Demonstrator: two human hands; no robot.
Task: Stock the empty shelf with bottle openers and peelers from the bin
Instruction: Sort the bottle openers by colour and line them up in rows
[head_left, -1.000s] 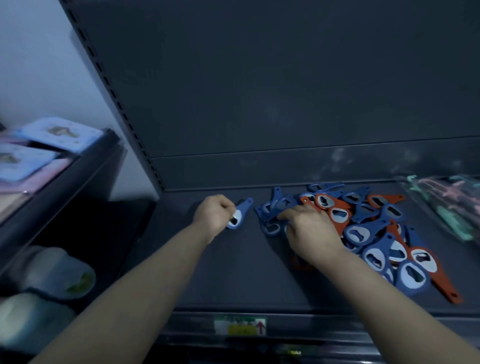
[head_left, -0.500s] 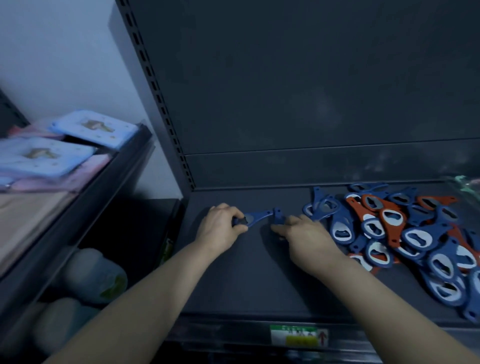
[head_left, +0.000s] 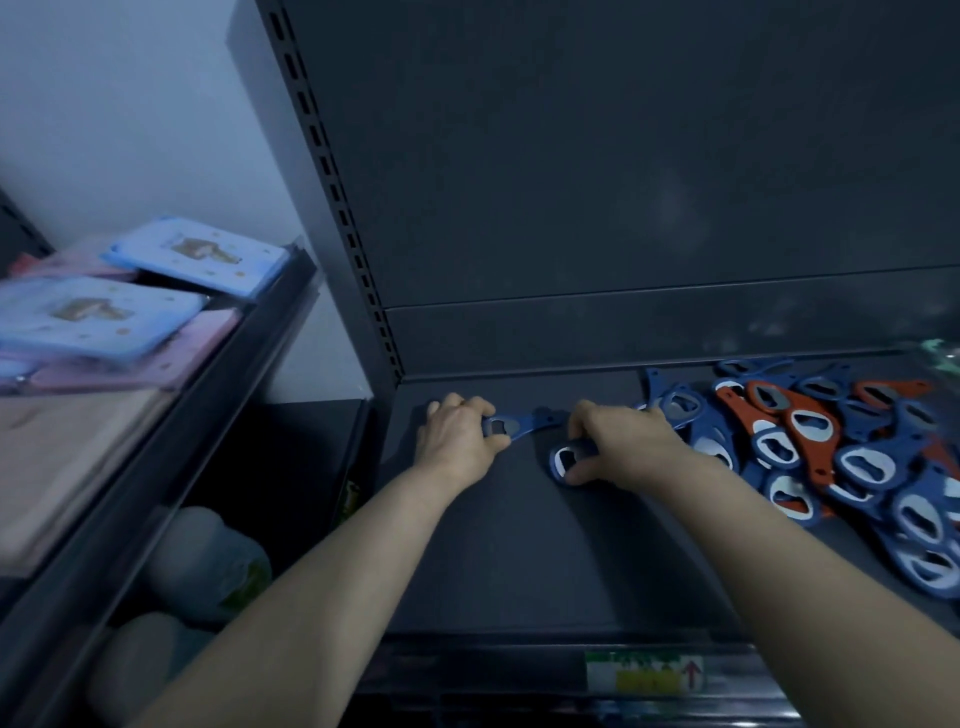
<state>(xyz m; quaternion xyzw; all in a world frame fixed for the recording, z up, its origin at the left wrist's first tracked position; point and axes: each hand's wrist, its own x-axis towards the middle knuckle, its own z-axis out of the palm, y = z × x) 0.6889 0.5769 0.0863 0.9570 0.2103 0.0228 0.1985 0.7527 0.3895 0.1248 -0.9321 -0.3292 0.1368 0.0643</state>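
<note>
On the dark shelf (head_left: 519, 561), my left hand (head_left: 457, 441) grips the head of a blue bottle opener (head_left: 519, 426) near the shelf's back left corner, its handle pointing right. My right hand (head_left: 623, 447) lies just to the right, fingers curled round a second blue bottle opener (head_left: 563, 460) whose silver head shows under the thumb. A heap of several blue and orange bottle openers (head_left: 831, 457) covers the right part of the shelf, right behind and beside my right hand.
The shelf's back panel (head_left: 623, 182) rises straight behind. A slotted upright (head_left: 337, 208) marks the left end. A neighbouring shelf at left holds blue and pink packets (head_left: 104, 312); pale rolls (head_left: 208, 561) sit below. A price label (head_left: 644, 673) sits on the front edge.
Both hands have shifted left along the shelf, away from the heap. My left hand carried its blue opener toward the back left corner; my right hand pulled a second blue opener out of the pile.
</note>
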